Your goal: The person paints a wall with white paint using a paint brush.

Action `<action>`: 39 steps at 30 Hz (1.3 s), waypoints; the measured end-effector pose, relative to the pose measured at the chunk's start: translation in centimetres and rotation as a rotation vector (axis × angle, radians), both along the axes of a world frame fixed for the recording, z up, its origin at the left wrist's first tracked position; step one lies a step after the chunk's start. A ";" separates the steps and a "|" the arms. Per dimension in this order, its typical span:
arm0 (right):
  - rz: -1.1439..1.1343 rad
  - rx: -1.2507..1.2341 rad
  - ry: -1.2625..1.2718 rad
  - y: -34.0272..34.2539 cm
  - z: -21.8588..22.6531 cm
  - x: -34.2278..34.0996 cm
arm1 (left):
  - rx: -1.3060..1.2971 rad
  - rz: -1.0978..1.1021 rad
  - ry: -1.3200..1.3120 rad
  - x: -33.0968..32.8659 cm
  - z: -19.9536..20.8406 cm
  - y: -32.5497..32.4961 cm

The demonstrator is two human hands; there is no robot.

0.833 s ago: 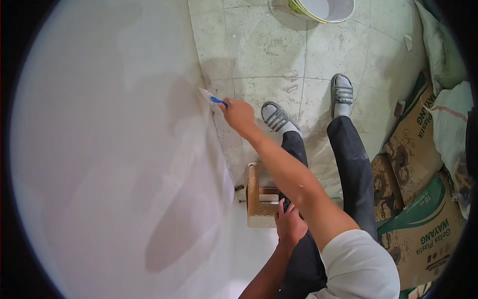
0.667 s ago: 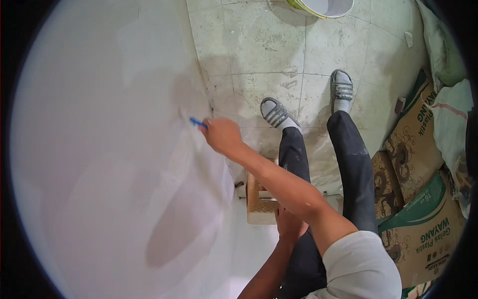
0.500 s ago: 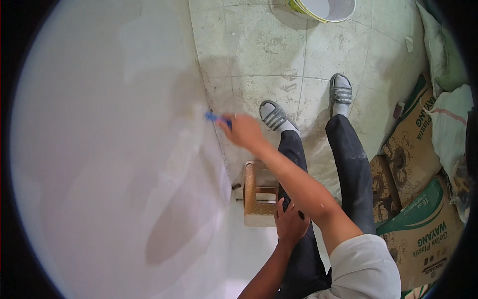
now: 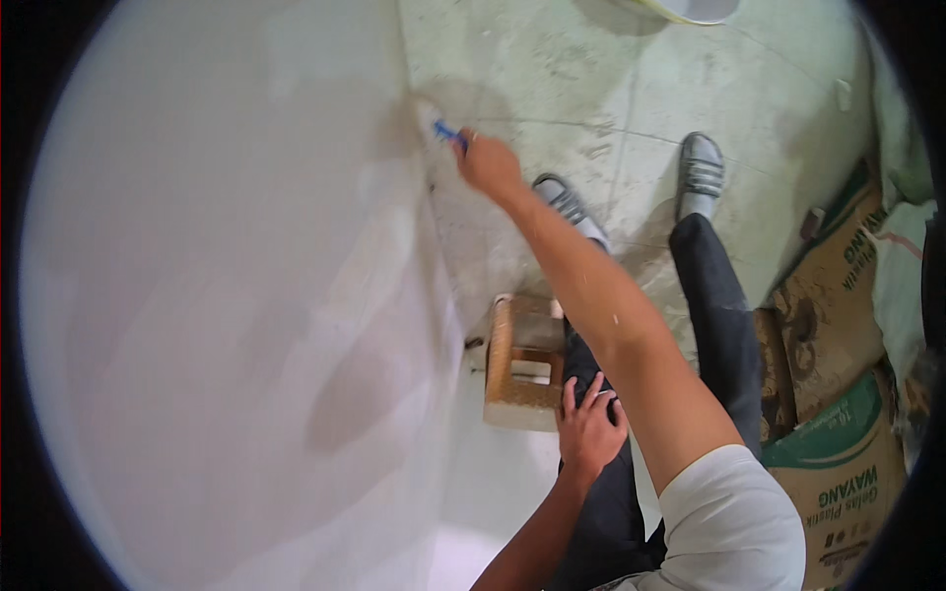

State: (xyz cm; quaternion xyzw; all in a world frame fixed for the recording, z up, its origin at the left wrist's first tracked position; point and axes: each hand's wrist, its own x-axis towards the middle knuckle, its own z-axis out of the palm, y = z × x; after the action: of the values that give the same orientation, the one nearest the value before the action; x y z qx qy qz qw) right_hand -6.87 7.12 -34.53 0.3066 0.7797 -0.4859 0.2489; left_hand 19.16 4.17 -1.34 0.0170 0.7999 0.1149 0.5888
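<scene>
My right hand (image 4: 487, 164) is closed round the blue handle of what looks like a paintbrush (image 4: 448, 132). The brush's pale head is blurred and lies at the foot of the white wall (image 4: 246, 295), where it meets the tiled floor; I cannot tell whether it touches. My right arm stretches forward and across my left leg. Spread over the dark trousers on my left leg, my left hand (image 4: 591, 433) lies with its fingers apart and holds nothing.
A brown woven-pattern stool (image 4: 522, 406) stands beside my left leg, close to the wall. At the top edge is part of a pale bucket (image 4: 695, 10). Cardboard boxes (image 4: 828, 335) and a white sack (image 4: 902, 286) line the right side. My sandalled feet (image 4: 702, 172) rest on dusty tiles.
My right hand has moved forward along the wall's foot with the brush. The view has shifted a little, so the bucket shows less. My left hand stays on my leg, its fingers more spread.
</scene>
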 end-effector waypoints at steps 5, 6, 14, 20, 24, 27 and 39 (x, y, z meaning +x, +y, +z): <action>0.157 -0.099 0.131 -3.2 6.7 -5.5 | -0.061 -0.040 0.057 -0.5 0.5 -1.0; 0.162 -0.119 0.135 -3.9 9.1 -3.8 | -0.113 -0.039 0.053 -0.2 0.9 -1.7; -0.042 -0.037 0.083 -0.2 3.9 -3.6 | -0.046 -0.099 0.013 2.0 -0.4 1.0; -0.003 -0.233 0.252 -3.4 17.9 -2.1 | -0.210 -0.116 -0.142 0.4 0.9 -0.9; -0.041 -0.220 -0.018 -1.3 10.6 2.5 | -0.107 -0.128 -0.074 0.8 1.1 -0.3; -0.114 -0.212 0.000 -2.6 2.8 4.1 | 0.032 -0.085 -0.048 2.4 0.2 1.4; 0.021 -0.220 0.062 -3.7 11.5 3.4 | -0.100 -0.218 -0.081 1.9 0.8 0.9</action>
State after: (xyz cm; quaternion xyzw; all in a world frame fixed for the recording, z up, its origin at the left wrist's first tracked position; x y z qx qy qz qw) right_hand -3.48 3.40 -23.03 0.2540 0.7321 -0.5753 0.2619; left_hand 21.07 5.05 -0.52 0.0695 0.7738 0.0107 0.6296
